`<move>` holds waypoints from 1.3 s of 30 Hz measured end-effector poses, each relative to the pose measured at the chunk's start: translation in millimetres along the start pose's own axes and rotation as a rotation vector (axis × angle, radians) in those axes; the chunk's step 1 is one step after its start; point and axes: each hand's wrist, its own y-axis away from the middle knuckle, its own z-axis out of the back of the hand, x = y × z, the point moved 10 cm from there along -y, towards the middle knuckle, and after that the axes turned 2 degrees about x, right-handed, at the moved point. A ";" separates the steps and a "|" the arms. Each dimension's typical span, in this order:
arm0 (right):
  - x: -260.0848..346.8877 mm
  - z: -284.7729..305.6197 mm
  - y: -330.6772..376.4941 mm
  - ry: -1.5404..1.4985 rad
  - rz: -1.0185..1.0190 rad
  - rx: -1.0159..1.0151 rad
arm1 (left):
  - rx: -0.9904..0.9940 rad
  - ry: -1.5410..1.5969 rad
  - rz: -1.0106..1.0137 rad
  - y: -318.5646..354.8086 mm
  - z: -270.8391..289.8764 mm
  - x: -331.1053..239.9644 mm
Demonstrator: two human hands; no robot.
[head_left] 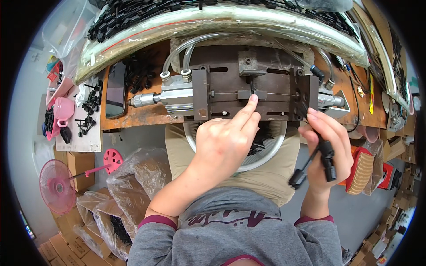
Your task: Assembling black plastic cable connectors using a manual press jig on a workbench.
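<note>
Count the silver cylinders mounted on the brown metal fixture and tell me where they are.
2. The left silver cylinder is at the left end of the brown metal fixture; the right silver cylinder, partly hidden, is at its right end.

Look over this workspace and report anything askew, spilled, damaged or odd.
Nothing looks plainly damaged. At the left, black parts lie strewn loosely across the white board beside the pink cup, which looks untidy because they are neither lined up nor contained.
</note>
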 end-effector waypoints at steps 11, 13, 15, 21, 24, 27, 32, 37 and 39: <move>31.0 -26.9 5.3 0.221 0.342 0.125 | 0.033 0.860 0.053 -11.7 37.0 -6.4; 33.2 -31.6 8.9 0.221 0.408 0.083 | 0.044 0.857 0.077 -9.7 34.0 -6.9; 34.4 -31.8 8.1 0.240 0.435 0.058 | -0.017 0.891 0.095 -5.3 34.0 -0.4; 6.9 -12.5 12.4 0.298 0.307 -0.080 | -0.134 0.458 0.064 10.3 28.8 13.1; -2.4 -8.4 15.2 0.226 0.234 -0.097 | -0.071 0.214 0.052 14.2 12.1 4.4; -1.5 -10.2 14.4 0.203 0.216 -0.077 | -0.029 0.008 0.022 13.8 -0.6 -3.2; -4.4 -6.4 17.1 0.216 0.192 -0.073 | -0.022 -0.038 0.025 5.3 -2.9 -0.8; -20.8 -4.3 28.1 0.016 0.146 -0.056 | -0.023 -0.028 0.025 3.1 -1.8 -0.7; -22.6 -4.0 29.5 -0.066 0.161 -0.084 | -0.019 -0.026 0.029 2.9 -2.2 -0.6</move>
